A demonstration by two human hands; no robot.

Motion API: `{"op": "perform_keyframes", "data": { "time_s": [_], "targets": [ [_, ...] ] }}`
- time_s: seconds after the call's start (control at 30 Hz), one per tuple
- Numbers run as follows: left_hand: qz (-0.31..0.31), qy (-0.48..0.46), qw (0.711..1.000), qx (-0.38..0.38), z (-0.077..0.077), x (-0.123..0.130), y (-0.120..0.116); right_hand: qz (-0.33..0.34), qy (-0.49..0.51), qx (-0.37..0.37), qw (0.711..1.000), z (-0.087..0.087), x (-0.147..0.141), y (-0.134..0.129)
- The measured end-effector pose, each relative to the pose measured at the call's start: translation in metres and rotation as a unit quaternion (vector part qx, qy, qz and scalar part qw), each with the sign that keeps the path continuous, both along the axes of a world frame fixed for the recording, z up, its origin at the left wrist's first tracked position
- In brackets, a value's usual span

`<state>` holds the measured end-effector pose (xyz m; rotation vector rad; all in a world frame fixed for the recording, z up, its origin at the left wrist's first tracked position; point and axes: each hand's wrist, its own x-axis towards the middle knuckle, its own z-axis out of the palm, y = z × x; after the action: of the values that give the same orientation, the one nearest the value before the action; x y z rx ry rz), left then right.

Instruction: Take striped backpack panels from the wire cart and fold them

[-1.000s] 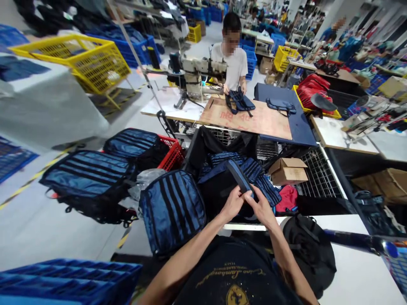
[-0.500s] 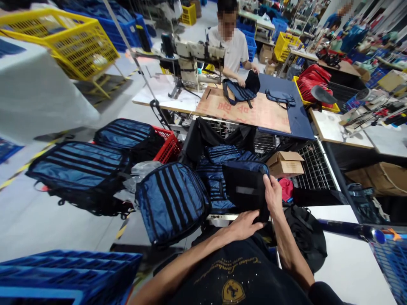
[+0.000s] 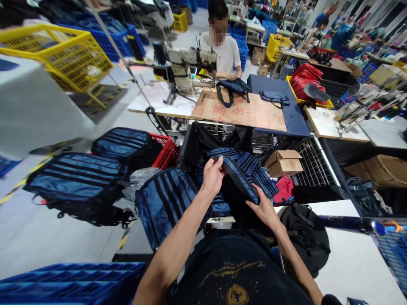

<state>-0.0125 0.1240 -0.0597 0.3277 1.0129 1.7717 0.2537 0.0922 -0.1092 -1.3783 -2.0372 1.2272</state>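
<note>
Both my hands hold a blue and black fabric bag piece [image 3: 240,180] above the black-lined bin, its curved blue edge tilted down to the right. My left hand [image 3: 213,177] pinches the upper left end of that edge. At the lower right end, my right hand [image 3: 263,208] grips with the thumb on one side and fingers on the other. The black side of the piece hangs toward my body, and its underside is hidden. Several blue striped bag pieces [image 3: 254,163] lie in the bin behind it. Left of my left forearm stands a blue backpack [image 3: 163,197] with black straps.
More blue backpacks [image 3: 79,173] rest at the left by a red crate [image 3: 165,150]. A cardboard box [image 3: 284,163], pink cloth [image 3: 283,189] and round black bag [image 3: 305,237] are at the right. Opposite, a co-worker [image 3: 222,53] handles a bag beside a sewing machine [image 3: 190,61].
My left hand has moved up and left to the far edge of the bag piece, my right hand slightly lower. The piece has turned and tilted. The co-worker's bag has been folded down.
</note>
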Motion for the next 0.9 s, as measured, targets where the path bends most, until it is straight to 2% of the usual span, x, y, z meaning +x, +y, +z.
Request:
{"op": "perform_keyframes", "data": {
  "time_s": [0.07,0.17,0.23,0.3,0.37,0.4,0.47,0.57,0.63,0.7,0.77,0.9],
  "targets": [
    [0.034,-0.006,0.999,0.003,0.002,-0.011,0.002,-0.042,-0.048,0.02,0.998,-0.004,-0.004,-0.007],
    [0.034,0.043,0.998,-0.011,0.001,-0.012,-0.002,-0.037,-0.07,0.032,0.996,-0.001,-0.012,-0.007],
    [-0.039,0.113,0.992,-0.042,-0.006,0.0,-0.011,-0.033,-0.072,0.029,0.996,0.006,-0.02,-0.002],
    [-0.151,0.171,0.971,-0.076,-0.018,0.019,-0.024,-0.025,-0.078,0.019,0.996,0.012,-0.025,0.004],
    [-0.225,0.175,0.954,-0.091,-0.032,0.036,-0.034,0.002,-0.074,0.006,0.997,0.018,-0.027,0.006],
    [-0.232,0.16,0.955,-0.095,-0.039,0.042,-0.037,0.022,-0.067,0.001,0.998,0.02,-0.025,0.005],
    [-0.197,0.122,0.968,-0.1,-0.046,0.042,-0.037,0.062,-0.056,-0.001,0.997,0.023,-0.019,-0.002],
    [-0.112,0.084,0.983,-0.114,-0.047,0.024,-0.027,0.085,-0.077,0.023,0.993,0.024,-0.006,-0.017],
    [-0.077,0.069,0.988,-0.115,-0.043,0.011,-0.022,0.062,-0.103,0.038,0.992,0.023,-0.002,-0.024],
    [-0.074,0.065,0.989,-0.112,-0.039,0.008,-0.021,0.018,-0.114,0.045,0.992,0.022,-0.004,-0.025],
    [-0.117,0.077,0.984,-0.114,-0.036,0.015,-0.027,-0.019,-0.091,0.05,0.994,0.022,-0.01,-0.023],
    [-0.267,0.11,0.951,-0.105,-0.032,0.045,-0.048,-0.054,-0.01,0.056,0.997,0.025,-0.024,-0.016]
  ]
}}
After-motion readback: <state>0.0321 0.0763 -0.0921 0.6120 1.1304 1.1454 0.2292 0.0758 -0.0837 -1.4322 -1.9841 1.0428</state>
